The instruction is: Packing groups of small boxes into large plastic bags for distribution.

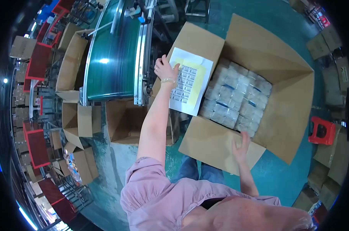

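A large open cardboard box (286, 90) stands in front of me, holding rows of clear plastic-wrapped packs (236, 92). On its left flap (197, 38) lies a white sheet (207, 73) under a yellowish sheet of printed labels (189, 82). My left hand (166, 70) rests at the left edge of the sheets, thumb and fingers apart, a bracelet on the wrist. My right hand (241, 147) is over the near flap (209, 138), close to the packs' near corner. Its thumb and fingers are spread, and nothing shows in them.
A green conveyor belt (112, 57) with a metal side rail (141, 57) runs at the left. Beneath its end sits an open carton (124, 119). More cartons (86, 161) stand further left. A red plastic stool (321, 131) and stacked boxes (332, 154) are on the right.
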A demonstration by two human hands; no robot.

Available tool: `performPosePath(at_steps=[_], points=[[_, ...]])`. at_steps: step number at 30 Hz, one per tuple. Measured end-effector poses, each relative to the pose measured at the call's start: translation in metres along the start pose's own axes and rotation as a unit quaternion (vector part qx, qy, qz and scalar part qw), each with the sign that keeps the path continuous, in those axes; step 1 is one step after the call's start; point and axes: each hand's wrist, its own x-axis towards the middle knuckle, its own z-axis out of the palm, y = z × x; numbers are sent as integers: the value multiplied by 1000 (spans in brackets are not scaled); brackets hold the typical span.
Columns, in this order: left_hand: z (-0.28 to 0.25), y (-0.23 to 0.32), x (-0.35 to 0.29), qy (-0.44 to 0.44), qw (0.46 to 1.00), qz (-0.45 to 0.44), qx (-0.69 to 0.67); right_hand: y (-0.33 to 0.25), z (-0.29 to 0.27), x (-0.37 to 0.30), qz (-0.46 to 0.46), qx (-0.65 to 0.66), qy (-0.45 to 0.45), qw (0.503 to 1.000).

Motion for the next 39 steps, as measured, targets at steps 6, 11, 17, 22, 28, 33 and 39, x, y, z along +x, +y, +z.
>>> performPosePath(at_steps=[6,11,17,22,28,33,39], points=[[-32,35,-88,90,971,194,-103,31,-113,-185,101,57,-43,992],[-60,113,-310,-35,942,201,-267,168,-156,-337,406,-7,-141,903],[-148,304,-489,-34,908,115,-402,305,-286,-378,370,-100,-101,918],[-220,490,-493,-59,722,460,-514,445,-352,-367,148,-331,-254,897],[-146,601,-517,-111,742,438,-495,338,-418,27,125,255,3,959],[-65,679,-473,-204,734,442,-474,325,-480,158,-31,158,-130,978],[-57,851,-268,-94,614,682,-386,555,-531,122,-111,-194,-22,974]])
